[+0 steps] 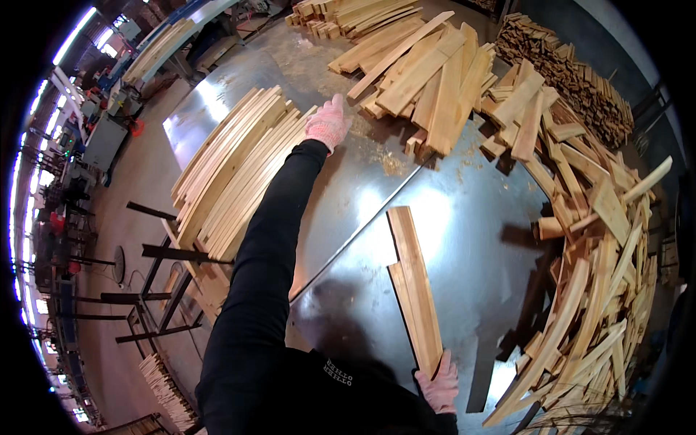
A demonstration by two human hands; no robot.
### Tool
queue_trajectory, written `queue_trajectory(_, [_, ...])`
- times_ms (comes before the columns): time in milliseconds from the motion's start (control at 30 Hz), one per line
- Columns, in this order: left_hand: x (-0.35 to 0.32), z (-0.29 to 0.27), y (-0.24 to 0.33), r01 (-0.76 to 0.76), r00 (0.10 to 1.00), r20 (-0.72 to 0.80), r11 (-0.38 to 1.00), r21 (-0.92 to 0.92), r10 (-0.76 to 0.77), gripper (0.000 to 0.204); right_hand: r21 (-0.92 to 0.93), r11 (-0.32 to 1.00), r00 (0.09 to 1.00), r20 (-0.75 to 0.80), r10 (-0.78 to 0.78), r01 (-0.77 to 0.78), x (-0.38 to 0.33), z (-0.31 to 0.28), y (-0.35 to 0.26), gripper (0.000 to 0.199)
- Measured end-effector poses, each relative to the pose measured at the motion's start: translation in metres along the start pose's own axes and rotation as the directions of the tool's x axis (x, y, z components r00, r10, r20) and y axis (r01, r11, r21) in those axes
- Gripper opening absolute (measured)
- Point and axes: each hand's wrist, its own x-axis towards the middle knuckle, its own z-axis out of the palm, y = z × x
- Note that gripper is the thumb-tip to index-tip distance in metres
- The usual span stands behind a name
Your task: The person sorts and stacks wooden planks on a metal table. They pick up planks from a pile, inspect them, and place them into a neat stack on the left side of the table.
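Note:
My left hand (328, 125), in a pink knit glove, reaches far forward. Its fingers look stretched out, next to the far right end of a row of light wooden strips (250, 174). Close to my body, my right hand (440, 384), gloved alike, closes around the near end of a wooden board (417, 283). A shorter, narrower board (407, 312) lies along the left side of that one, its far end set back. Both rest at a slant on the shiny metal table (348, 217); the right palm is partly hidden.
Loose boards (435, 80) are heaped at the table's far side. A large jumble of offcuts (594, 290) runs down the right, with a stack of short pieces (565, 80) behind. A dark metal frame (163, 290) stands at left. A seam (362, 225) crosses the tabletop.

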Motion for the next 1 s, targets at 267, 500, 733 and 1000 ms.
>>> queue_trajectory(267, [0.155, 0.083, -0.006, 0.021, 0.994, 0.108, 0.998, -0.055, -0.015, 0.079, -0.296, 0.936, 0.974, -0.177, 0.141, -0.189, 0.008, 0.038, -0.013, 0.098])
queue_trajectory(500, [0.215, 0.121, -0.046, 0.019, 0.94, 0.256, 0.713, -0.701, 0.227, 0.046, -0.307, 0.851, 0.895, -0.002, 0.446, -0.425, 0.033, 0.017, -0.054, 0.099])
queue_trajectory(733, [0.229, 0.121, -0.074, 0.139, 0.925, 0.278, 0.452, -0.881, 0.258, 0.043, -0.326, 0.827, 0.873, 0.007, 0.487, -0.459, 0.031, 0.019, -0.055, 0.101])
queue_trajectory(1000, [0.195, 0.106, -0.045, -0.023, 0.936, -0.352, 0.996, -0.081, -0.007, 0.027, -0.06, 0.976, 0.977, -0.066, 0.204, -0.208, 0.058, -0.02, -0.109, 0.086])
